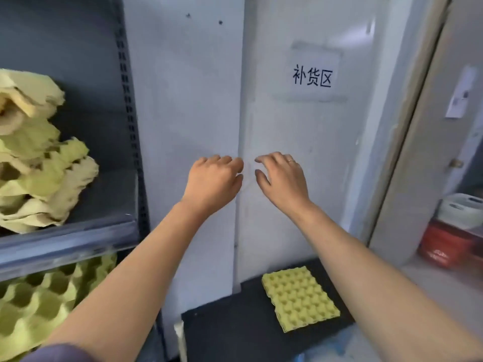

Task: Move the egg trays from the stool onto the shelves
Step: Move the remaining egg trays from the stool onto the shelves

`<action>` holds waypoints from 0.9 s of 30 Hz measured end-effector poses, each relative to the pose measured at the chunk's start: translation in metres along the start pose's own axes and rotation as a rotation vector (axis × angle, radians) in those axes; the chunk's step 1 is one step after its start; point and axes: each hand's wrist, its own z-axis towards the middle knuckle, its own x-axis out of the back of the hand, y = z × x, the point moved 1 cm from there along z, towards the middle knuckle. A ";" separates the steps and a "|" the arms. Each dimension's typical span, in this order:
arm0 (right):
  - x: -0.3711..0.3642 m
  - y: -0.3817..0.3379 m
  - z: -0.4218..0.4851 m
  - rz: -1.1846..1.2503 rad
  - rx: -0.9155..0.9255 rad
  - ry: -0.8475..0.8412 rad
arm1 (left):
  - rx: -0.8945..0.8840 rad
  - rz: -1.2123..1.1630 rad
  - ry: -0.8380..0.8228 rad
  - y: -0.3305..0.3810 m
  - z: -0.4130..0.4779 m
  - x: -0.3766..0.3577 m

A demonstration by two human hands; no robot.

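Left hand [214, 178] and right hand [282, 178] hover side by side, empty, fingers loosely bent, well above the last yellow egg tray [300, 299], which lies flat on the black stool [235, 330] — probably poised to fetch it for the shelf [65, 239].

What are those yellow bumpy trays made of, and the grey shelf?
The yellow dimpled egg tray on the black stool looks like moulded paper pulp: matt, with soft, uneven edges. The grey shelf seems painted metal: smooth, faintly shiny front lip and a slotted upright beside it.
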 end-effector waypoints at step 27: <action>-0.229 0.399 -0.232 0.112 -0.552 -1.258 | 0.398 -0.277 -1.062 0.173 -0.080 -0.410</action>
